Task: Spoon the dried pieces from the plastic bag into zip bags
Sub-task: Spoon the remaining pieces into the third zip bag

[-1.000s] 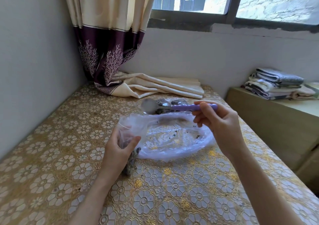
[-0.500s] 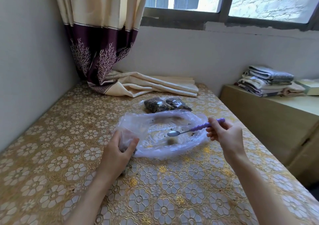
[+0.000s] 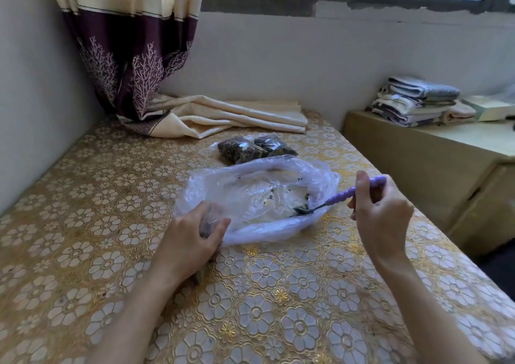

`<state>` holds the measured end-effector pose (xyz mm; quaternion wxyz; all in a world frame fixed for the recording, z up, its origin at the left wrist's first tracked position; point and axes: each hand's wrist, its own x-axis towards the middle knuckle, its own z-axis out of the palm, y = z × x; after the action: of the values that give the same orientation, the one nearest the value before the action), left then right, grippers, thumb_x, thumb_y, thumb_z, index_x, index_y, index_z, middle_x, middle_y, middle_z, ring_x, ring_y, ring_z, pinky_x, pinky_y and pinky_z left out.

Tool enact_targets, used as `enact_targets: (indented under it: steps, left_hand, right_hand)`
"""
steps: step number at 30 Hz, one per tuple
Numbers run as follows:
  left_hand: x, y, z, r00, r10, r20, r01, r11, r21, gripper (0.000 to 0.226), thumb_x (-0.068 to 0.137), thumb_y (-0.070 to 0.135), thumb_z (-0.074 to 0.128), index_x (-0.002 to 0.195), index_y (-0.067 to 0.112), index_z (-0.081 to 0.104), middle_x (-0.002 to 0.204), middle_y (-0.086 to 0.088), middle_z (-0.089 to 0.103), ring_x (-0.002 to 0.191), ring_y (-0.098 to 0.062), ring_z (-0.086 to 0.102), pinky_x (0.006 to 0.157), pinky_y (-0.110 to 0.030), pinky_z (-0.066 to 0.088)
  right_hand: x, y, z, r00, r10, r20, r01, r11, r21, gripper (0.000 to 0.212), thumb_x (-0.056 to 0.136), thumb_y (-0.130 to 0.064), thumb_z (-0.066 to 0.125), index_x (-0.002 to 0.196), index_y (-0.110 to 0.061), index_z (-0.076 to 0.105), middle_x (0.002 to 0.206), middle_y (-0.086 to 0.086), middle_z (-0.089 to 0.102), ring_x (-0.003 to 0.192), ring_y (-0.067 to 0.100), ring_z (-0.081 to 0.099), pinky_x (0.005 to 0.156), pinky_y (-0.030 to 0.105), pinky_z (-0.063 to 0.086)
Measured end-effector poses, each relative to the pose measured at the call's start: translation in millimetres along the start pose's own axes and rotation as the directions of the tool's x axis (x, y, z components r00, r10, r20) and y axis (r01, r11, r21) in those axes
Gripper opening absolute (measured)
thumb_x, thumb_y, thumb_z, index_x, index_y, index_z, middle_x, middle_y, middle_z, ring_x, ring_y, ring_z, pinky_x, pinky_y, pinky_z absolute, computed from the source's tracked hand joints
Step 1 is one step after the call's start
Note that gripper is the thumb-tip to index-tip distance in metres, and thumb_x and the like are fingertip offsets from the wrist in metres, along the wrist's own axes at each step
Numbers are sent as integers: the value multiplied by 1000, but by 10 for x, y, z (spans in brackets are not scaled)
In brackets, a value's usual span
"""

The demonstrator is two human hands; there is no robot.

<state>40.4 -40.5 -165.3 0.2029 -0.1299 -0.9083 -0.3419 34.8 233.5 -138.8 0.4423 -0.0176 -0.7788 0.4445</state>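
Now that my right hand [image 3: 383, 213] has swung the purple spoon [image 3: 328, 200] down to the plastic bag [image 3: 259, 196]'s right corner, scraping the last dried pieces [image 3: 302, 207], my left hand [image 3: 192, 238] grips the near zip bag [image 3: 207, 221], nearly finished.

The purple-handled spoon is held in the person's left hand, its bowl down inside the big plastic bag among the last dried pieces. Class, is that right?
Not quite. The head view shows the right hand gripping the purple-handled spoon; the left hand holds a small zip bag. The rest stands: the bowl is down inside the big plastic bag among the last dried pieces.
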Motion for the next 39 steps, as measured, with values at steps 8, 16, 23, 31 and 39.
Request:
enact_targets:
  steps: [8, 16, 23, 31, 39]
  left_hand:
    - [-9, 14, -13, 999, 28, 46, -26, 999, -42, 16, 84, 34, 61, 91, 19, 63, 38, 17, 45, 31, -1, 38, 35, -11, 29]
    - [-1, 21, -16, 998, 34, 52, -32, 999, -37, 17, 84, 35, 60, 85, 18, 63, 34, 6, 26, 32, -8, 36, 36, -16, 27]
    - [-7, 63, -25, 997, 48, 64, -46, 999, -29, 21, 85, 38, 58, 81, 18, 62, 33, 4, 26, 33, -9, 35, 41, -28, 33]
    - [-21, 70, -25, 994, 32, 101, -28, 999, -33, 25, 84, 41, 58, 79, 16, 61, 34, 5, 29, 33, -8, 36, 47, -33, 42]
    - [-19, 58, -26, 992, 40, 123, -36, 999, -33, 30, 84, 41, 58, 78, 12, 61, 34, 7, 30, 32, -8, 36, 38, -21, 28]
  right_hand:
    - [-102, -87, 42, 976, -216, -32, 212, 972, -105, 34, 92, -33, 49, 73, -6, 52, 52, -11, 49, 41, 3, 42, 52, -1, 32]
    - [-180, -75, 51, 947, -320, -9, 317, 940, -127, 30, 93, -27, 52, 74, -4, 52, 57, -13, 47, 43, -8, 40, 51, -1, 31]
    - [-167, -10, 60, 950, -311, -12, 307, 943, -125, 28, 94, -28, 51, 76, -6, 51, 60, -12, 55, 48, -5, 47, 52, -1, 31]
    - [-203, 75, 133, 955, -288, 68, 295, 943, -153, 38, 94, -35, 48, 81, -1, 58, 62, 9, 62, 44, 19, 50, 47, 27, 39]
    - [-205, 185, 197, 985, -146, 92, 156, 980, -123, 11, 89, -16, 62, 90, -6, 67, 64, -1, 60, 49, 14, 56, 54, 6, 41]
